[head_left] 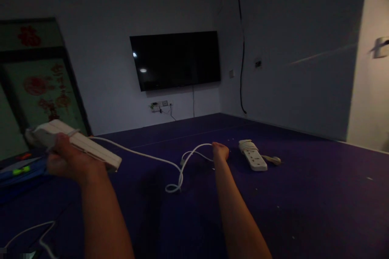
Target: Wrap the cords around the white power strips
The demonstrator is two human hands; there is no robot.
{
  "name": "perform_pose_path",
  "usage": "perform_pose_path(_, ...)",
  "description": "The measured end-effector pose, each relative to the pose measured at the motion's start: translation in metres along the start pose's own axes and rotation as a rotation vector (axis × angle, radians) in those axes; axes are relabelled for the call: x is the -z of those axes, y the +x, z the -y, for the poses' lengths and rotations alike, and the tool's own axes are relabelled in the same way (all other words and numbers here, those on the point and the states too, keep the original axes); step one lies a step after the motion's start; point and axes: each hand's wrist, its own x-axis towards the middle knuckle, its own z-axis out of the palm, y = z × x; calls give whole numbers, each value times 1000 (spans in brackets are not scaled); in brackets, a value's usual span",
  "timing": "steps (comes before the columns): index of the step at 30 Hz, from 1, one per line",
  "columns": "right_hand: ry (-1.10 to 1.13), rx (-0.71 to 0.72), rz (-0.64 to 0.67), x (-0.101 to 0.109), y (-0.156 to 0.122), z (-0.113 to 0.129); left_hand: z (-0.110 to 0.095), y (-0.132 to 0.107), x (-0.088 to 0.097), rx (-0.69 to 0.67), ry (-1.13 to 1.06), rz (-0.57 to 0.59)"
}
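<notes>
At the left, my left hand (73,160) is closed round a white power strip (97,149), raised above the purple surface and tilted. Some of its cord is wound about the strip's far end. From there the white cord (142,155) runs right, makes a small loop, and reaches my right hand (221,151). Those fingers are closed on the cord, mostly hidden behind the hand. Just right of my right hand, a second white power strip (257,160) lies on the surface with its cord wrapped round one end and its plug (276,160) beside it.
The purple surface (319,194) extends to the walls. A blue item (27,178) with a yellow-green piece lies at the left; another white cable (45,240) is at lower left. A television (179,60) hangs on the back wall, and a black cable (242,68) hangs near the corner.
</notes>
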Motion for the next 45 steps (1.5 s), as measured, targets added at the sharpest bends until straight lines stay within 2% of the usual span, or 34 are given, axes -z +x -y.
perform_pose_path(1,-47,57,34,0,-4,6,-3,-6,-6,29,-79,-107)
perform_pose_path(2,-92,119,72,0,-8,12,-5,-12,-11,52,-124,-153)
perform_pose_path(5,-201,303,258,-1,-22,35,-12,-25,-22,68,-164,-105)
perform_pose_path(8,-257,439,558,-3,-40,57,-16,-33,-27,62,-118,-84)
perform_pose_path(11,-311,506,837,-5,-65,75,-17,-38,-29,58,-65,-76)
perform_pose_path(12,-353,602,989,-6,-76,80,-16,-39,-30,56,-56,-64)
perform_pose_path(14,-463,708,1199,-8,-96,87,-16,-39,-30,46,-43,-47)
perform_pose_path(17,-712,629,1473,-17,-124,90,-14,-36,-29,33,-11,-51)
perform_pose_path(19,-847,560,1554,-25,-137,87,-14,-34,-27,28,-2,-66)
perform_pose_path(21,-887,497,1577,-32,-142,82,-12,-31,-25,20,-16,-77)
perform_pose_path(26,-753,478,1530,-36,-128,73,-9,-24,-21,33,1,-128)
perform_pose_path(31,-330,576,1382,-26,-96,72,-9,-17,-18,75,97,-186)
perform_pose_path(33,-118,524,1226,-24,-84,70,-7,-14,-15,73,73,-200)
perform_pose_path(37,316,224,646,-22,-59,61,-1,-9,-9,15,12,-222)
perform_pose_path(41,390,63,318,-25,-35,44,3,-11,-9,8,-12,-233)
perform_pose_path(45,292,-70,148,-25,-18,25,3,-20,-18,0,-33,-235)
